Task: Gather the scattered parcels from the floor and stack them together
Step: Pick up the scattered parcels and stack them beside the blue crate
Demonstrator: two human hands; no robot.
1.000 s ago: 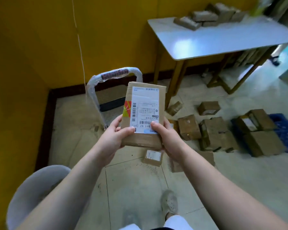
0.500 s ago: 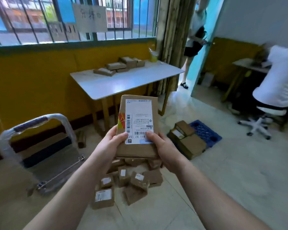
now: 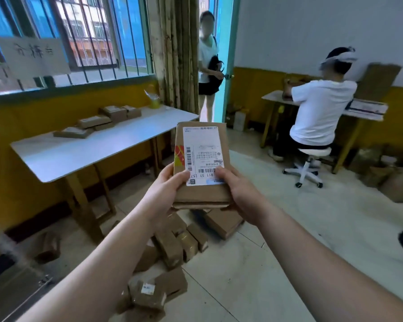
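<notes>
At ten o'clock a table (image 3: 79,156) bore a few boxes (image 3: 94,122). The left hand (image 3: 165,194) gripped the parcel (image 3: 201,196) at its near left edge, thumb curled over the label; the right hand (image 3: 241,196) clamped the near right corner likewise (label up). The parcel hung at centre, above loose parcels (image 3: 172,247) on the floor at six o'clock. A person (image 3: 319,117) sat at two o'clock.

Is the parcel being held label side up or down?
Up: the parcel shows its white label; left hand and right hand grip it.
</notes>
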